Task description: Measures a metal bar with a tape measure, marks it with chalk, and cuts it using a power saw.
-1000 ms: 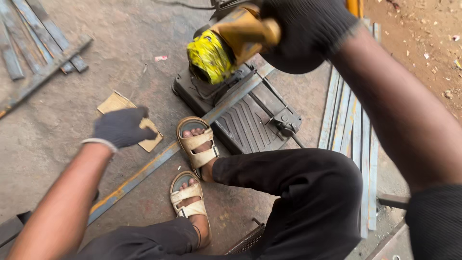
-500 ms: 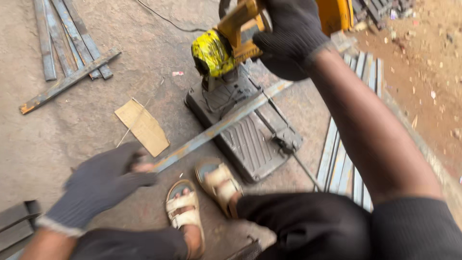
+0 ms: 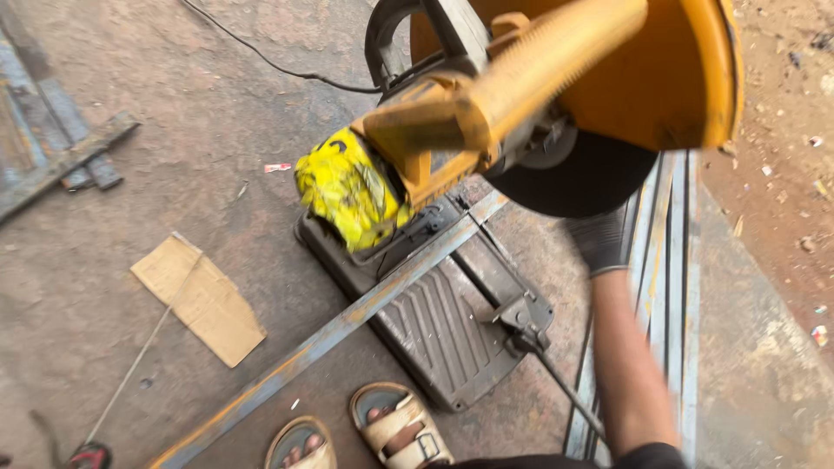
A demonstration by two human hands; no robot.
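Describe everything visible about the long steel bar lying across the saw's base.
The long steel bar is a narrow, flat-looking metal strip, grey-blue with orange rust along its edges. It lies diagonally, from the lower left by the sandalled feet up to the right under the raised black cutting disc. Its middle rests across the dark ribbed base of the orange chop saw, beside the clamp; its lower end lies on the concrete floor. Neither hand touches it; the gloved right hand is beyond the disc.

A cardboard scrap (image 3: pixel 201 300) lies on the concrete floor (image 3: pixel 174 113). Metal bars (image 3: pixel 61 156) lie upper left, a black cable (image 3: pixel 278 65) above.
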